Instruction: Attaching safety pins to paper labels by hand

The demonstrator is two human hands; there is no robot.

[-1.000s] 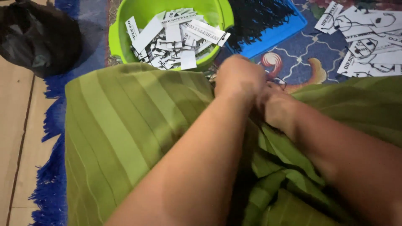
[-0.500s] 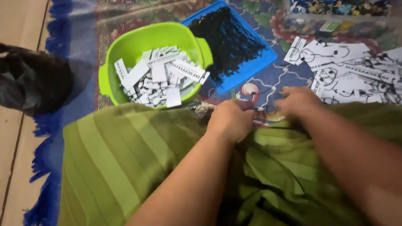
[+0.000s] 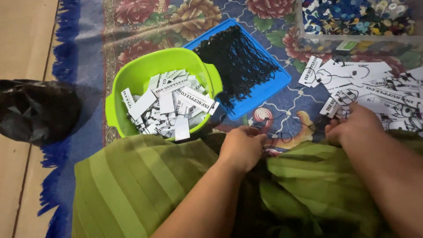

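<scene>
A: Left hand (image 3: 241,147): curled knuckles-up at the front edge of the green striped cloth (image 3: 132,185) over the lap, fingers pressed together. Whether it pinches anything, I cannot tell. A thin black string (image 3: 282,132) lies on the rug just beyond its fingertips.

B: Right hand (image 3: 354,128)?

A: Fingers bunched at the near edge of the loose white tags (image 3: 370,83), touching the closest ones. Grip hidden from here.

B: Room between the hands?

A: A bare strip of patterned rug (image 3: 291,117), well open; only the string crosses it.

B: Edges around that strip?

A: Far side: the blue tray (image 3: 264,90) of black strings, its near corner close to the left hand. Left of it, touching, the green tub (image 3: 132,79) heaped with white tags, its rim just beside the cloth. Far right, a clear box (image 3: 352,42) of coloured bits past the tag pile.

B: Further left?

A: A black bag (image 3: 35,110) sits across the rug's blue fringe and the wood floor, well apart.
</scene>
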